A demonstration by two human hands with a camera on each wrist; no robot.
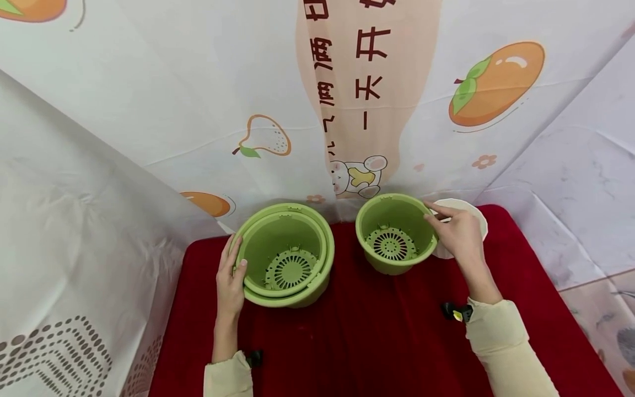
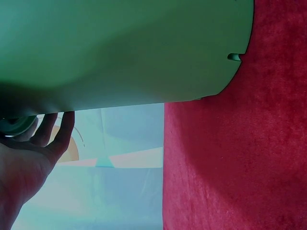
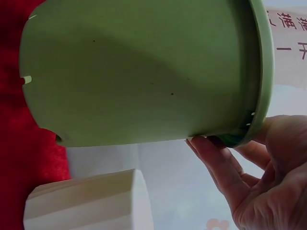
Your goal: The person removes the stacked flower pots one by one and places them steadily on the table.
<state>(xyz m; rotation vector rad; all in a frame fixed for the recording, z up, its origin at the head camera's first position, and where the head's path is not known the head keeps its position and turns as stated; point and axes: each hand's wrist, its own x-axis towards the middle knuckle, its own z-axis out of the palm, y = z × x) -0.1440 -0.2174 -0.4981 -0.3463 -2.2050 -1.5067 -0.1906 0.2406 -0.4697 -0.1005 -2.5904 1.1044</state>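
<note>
Left hand [image 1: 230, 286]: half-closed, gripping the nested pots [image 1: 292, 267] by the rim | right hand [image 1: 458, 231]: half-closed, pinching the rim of the small pot [image 1: 392, 242] | both apart, red surface's [image 1: 367, 342] far side | white container [image 1: 473, 212]: right, beside small pot

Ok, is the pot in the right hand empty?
Empty: nothing lies in the green pot; its slotted base shows in the head view.

It looks like a curtained booth: printed drapes [image 1: 208, 94] surround a red-covered table [image 1: 377, 331].
</note>
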